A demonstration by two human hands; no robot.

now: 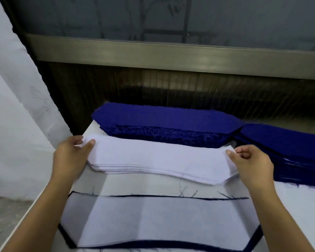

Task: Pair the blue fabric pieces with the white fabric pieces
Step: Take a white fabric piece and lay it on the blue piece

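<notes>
Stack of white pieces sits mid-frame, held at both ends: left hand grips its left tip w/ thumb on top, right hand pinches its right tip likewise. Far edge lies just beside blue stack at centre, w/ 2nd blue stack close by right hand at frame right. Near edge sags over a bare strip of table; below that, a white piece lies on a blue piece, blue rim showing round it.

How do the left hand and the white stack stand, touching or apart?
Touching. In the head view the left hand holds the white stack, thumb on top.
</notes>
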